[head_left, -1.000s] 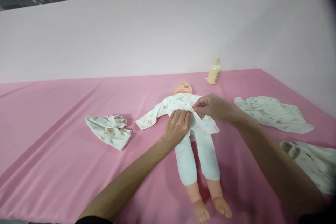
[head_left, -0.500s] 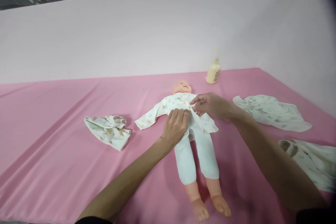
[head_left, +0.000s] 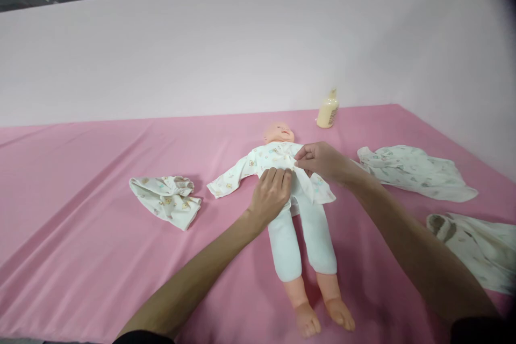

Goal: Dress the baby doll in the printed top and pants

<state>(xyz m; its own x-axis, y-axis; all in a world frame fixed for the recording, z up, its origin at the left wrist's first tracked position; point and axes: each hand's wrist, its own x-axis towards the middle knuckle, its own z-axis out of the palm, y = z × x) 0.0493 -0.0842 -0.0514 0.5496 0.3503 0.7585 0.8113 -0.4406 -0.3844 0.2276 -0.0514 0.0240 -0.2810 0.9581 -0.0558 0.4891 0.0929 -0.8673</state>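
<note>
Doll top [head_left: 258, 162] white, small prints; leggings [head_left: 298, 242] white; sheet [head_left: 80, 183] pink.

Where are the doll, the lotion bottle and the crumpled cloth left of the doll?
doll [head_left: 279, 132], head view, on its head.
lotion bottle [head_left: 328, 113], head view, on its body.
crumpled cloth [head_left: 167, 201], head view, on its middle.

my left hand [head_left: 271, 193] covers the doll's [head_left: 296, 209] waist, and my right hand [head_left: 320, 161] hides its far sleeve. i can't tell what the fingers pinch there. the garment [head_left: 479, 247] at lower right runs past the frame's edge. the bottle's [head_left: 327, 112] label is too small to read.
</note>
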